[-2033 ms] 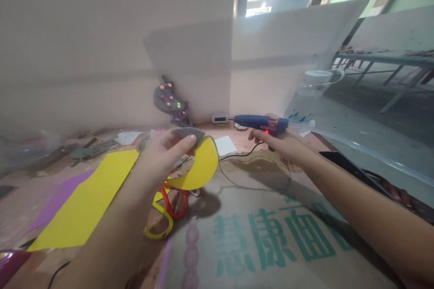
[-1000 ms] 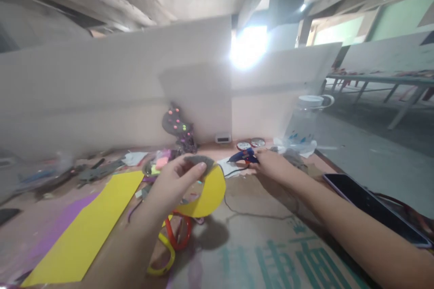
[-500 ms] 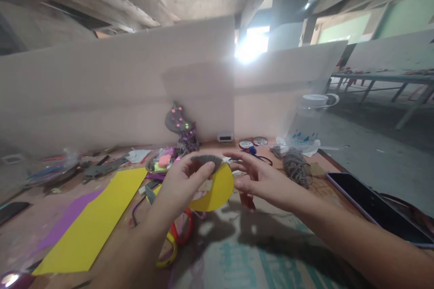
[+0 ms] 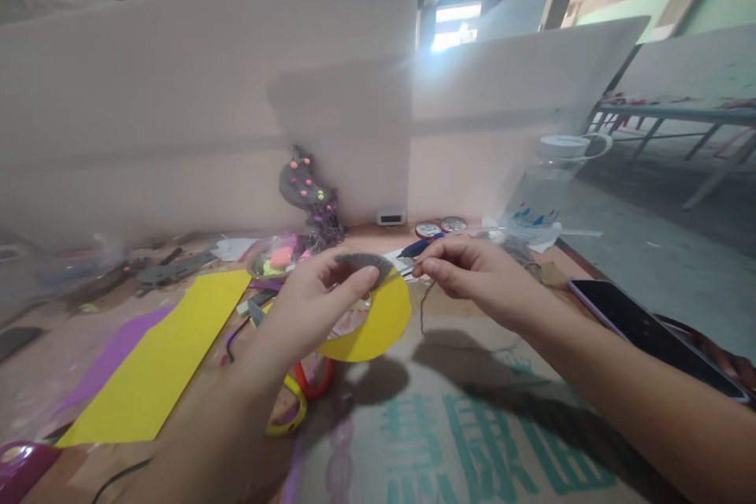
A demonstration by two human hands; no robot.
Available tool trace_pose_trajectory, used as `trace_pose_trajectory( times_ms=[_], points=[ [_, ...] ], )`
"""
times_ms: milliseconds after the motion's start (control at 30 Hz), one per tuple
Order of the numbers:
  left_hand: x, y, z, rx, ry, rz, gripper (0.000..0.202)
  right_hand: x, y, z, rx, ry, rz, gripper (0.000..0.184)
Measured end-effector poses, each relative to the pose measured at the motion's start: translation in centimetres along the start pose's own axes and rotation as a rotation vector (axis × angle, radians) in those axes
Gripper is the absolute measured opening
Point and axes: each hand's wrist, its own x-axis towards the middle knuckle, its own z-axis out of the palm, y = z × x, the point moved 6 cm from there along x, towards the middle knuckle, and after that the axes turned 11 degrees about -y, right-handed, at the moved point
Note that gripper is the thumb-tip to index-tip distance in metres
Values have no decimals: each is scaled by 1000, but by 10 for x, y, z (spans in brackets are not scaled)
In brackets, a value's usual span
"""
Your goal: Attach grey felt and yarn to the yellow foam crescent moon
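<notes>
My left hand (image 4: 316,299) grips a yellow paper ring (image 4: 387,323) at its upper left, thumb in front. Grey yarn (image 4: 369,260) is wound closely round the ring's top; the lower part is bare yellow. To the right of the ring, my right hand (image 4: 464,272) is closed in a pinch on a strand of grey yarn (image 4: 423,311), whose loose part hangs below the fingertips. A grey yarn bundle (image 4: 515,248) lies behind my right hand, partly hidden. Under the ring are scissors with red and yellow handles (image 4: 316,386).
Yellow (image 4: 171,354) and purple paper (image 4: 121,366) lie at left. A decorated grey crescent (image 4: 304,181) stands at the back. A clear water bottle (image 4: 539,189) stands behind a phone (image 4: 650,335) at right. Printed cardboard (image 4: 472,425) covers the front.
My right hand has gone from spread fingers near the ring's edge to a pinch on the yarn, slightly farther right. My left hand keeps hold of the ring. The view has tipped down.
</notes>
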Motion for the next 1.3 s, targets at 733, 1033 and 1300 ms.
trace_pose_trajectory(
  times_ms=[733,1033,1300],
  points=[
    [-3,-2,8,-59,-144,-18,20,-5,-11,-5,-309,140,-91,23],
    [-4,-5,8,-136,-183,-16,15,-4,-13,-2,-279,104,-127,20],
    [1,-6,3,-89,-70,-52,23,-8,-9,-5,-277,174,-109,31]
  ],
)
